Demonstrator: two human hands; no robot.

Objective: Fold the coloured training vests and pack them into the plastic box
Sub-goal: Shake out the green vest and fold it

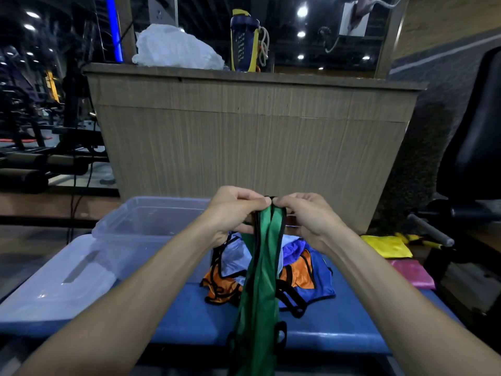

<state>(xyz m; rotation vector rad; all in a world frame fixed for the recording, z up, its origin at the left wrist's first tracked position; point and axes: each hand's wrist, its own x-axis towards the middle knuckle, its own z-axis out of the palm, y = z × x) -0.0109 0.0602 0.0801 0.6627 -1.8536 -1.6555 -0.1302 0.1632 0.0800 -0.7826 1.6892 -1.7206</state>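
Your left hand and right hand each pinch the top of the green vest, side by side. The vest hangs straight down, long and thin, over the blue worktop. The plastic box sits nearer your left grip.

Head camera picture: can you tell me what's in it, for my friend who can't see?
Two hands, left hand and right hand, pinch the top of a green vest and hold it up so it hangs down. Behind it, a heap of orange, blue and white vests lies on a blue bench, with a clear plastic box on the left.
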